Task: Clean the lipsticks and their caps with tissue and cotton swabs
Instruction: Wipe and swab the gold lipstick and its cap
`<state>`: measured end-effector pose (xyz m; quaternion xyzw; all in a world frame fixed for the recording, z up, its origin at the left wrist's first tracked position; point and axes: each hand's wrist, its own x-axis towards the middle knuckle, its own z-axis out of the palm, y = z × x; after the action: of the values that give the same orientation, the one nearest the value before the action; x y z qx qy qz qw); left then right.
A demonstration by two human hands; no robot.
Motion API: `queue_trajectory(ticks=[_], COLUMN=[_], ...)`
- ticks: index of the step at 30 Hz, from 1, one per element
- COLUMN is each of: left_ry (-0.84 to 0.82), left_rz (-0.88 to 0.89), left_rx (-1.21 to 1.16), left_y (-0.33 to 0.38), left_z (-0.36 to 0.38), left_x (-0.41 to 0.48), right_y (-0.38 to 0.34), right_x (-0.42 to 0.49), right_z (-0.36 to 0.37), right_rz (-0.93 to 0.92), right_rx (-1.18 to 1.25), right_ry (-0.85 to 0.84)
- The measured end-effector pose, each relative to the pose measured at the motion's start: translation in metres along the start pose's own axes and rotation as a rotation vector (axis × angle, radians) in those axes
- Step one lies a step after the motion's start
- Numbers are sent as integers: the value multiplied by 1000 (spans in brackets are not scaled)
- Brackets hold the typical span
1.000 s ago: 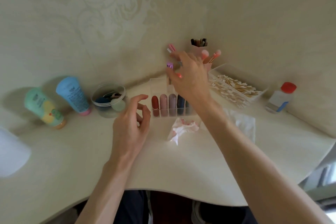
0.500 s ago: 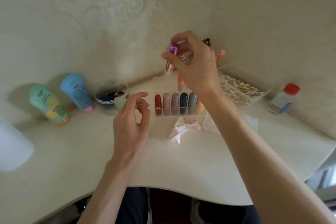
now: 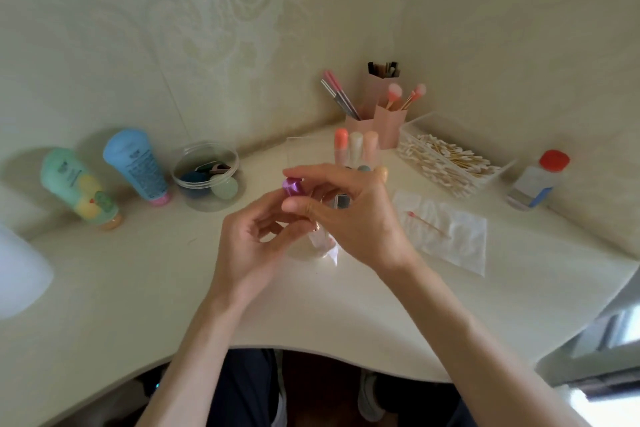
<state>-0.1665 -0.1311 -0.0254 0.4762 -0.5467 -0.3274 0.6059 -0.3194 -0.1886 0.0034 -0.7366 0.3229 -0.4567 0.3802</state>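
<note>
My right hand (image 3: pixel 353 218) grips a lipstick with a purple cap (image 3: pixel 292 186) just above the table's middle. My left hand (image 3: pixel 252 239) meets it from the left, fingers curled at the purple cap. Behind the hands stands a clear acrylic organiser (image 3: pixel 301 149) with three pale lipsticks (image 3: pixel 356 147) showing; its front row is mostly hidden. A crumpled tissue (image 3: pixel 327 248) peeks out under the hands. A flat tissue (image 3: pixel 446 236) with a used cotton swab (image 3: pixel 427 222) lies to the right. A clear tray of cotton swabs (image 3: pixel 446 159) sits at the back right.
Two tubes, green (image 3: pixel 78 187) and blue (image 3: pixel 136 163), lean at the left wall beside a round clear tub (image 3: pixel 207 177). Pink brush holders (image 3: pixel 381 114) stand in the corner. A red-capped bottle (image 3: pixel 538 180) is at the far right. A white object (image 3: pixel 20 270) sits at the left edge.
My right hand lifted the purple-capped lipstick out of the organiser and brought it down toward me. My left hand rose to meet it at the cap.
</note>
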Motion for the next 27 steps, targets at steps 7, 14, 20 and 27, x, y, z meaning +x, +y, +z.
queue_trajectory(ticks=[7,14,20,27], left_ry=[115,159,299,192], left_rz=[-90,-16,-48,-20], left_rx=[-234,-196,-216,434], left_y=[7,1,-1,-17], left_z=[-5,-5,-23,-34], left_x=[-2,-3,0,-12], right_y=[9,17,25,32], right_x=[-24,-36,-42,-41], right_z=[-8,-9,-18,-21], right_rz=[-106,-159,-115,-58], right_rx=[-218,-282,-349,-395], right_ry=[-37,59,150,208])
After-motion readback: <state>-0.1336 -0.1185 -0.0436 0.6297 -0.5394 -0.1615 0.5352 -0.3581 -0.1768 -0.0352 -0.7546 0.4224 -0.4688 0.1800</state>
